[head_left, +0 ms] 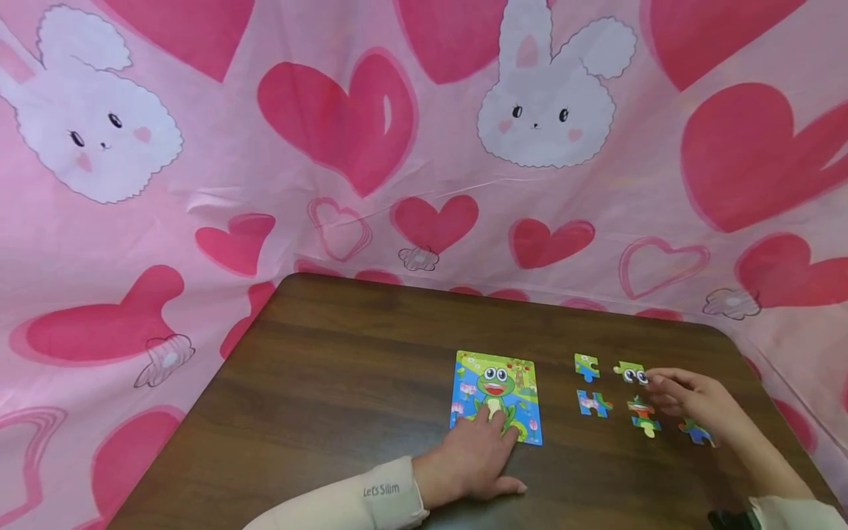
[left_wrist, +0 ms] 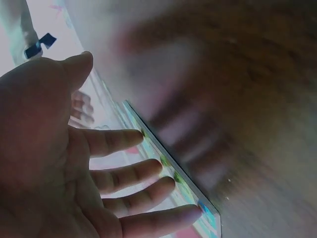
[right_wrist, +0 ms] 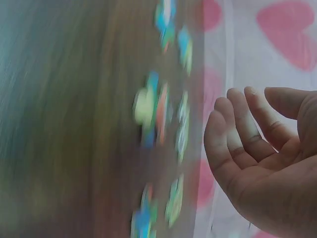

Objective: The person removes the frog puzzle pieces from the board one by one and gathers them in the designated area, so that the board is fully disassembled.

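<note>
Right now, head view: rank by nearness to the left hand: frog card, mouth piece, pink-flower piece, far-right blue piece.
1. Frog card: the left hand rests on its lower part.
2. Pink-flower piece: right of the card.
3. Mouth piece: farther right.
4. Far-right blue piece: rightmost of the pieces.

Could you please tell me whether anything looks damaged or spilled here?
Nothing stands out as damaged or spilled: the frog picture lies under the left hand, and the puzzle pieces lie loose beside it.
</note>
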### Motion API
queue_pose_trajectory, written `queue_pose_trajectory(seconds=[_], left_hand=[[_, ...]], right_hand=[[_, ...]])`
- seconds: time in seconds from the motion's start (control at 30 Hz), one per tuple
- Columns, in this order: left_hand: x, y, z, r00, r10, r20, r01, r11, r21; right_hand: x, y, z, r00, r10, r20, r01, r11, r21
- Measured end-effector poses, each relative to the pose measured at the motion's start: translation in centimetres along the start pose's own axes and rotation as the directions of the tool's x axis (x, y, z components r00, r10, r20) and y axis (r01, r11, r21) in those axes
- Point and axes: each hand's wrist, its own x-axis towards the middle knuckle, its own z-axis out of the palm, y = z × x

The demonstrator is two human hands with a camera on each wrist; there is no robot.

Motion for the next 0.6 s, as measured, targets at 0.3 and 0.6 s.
queue_pose_trajectory(seconds=[0.3,0.6], left_hand=[[-0.2,0.8,0.3,1.0,0.006,-0.028,-0.003,0.997,0.08],[-0.1,0.8,0.4,0.997,0.057,-0.043,-0.053,0.995,0.087]], right_hand=[[2.6,-4.7,4.7,0.994,-0.061,0.086,0.045,0.983,0.179],[5.1,-7.5,9.4,0.986,-0.089,0.138,0.047,0.959,0.281]])
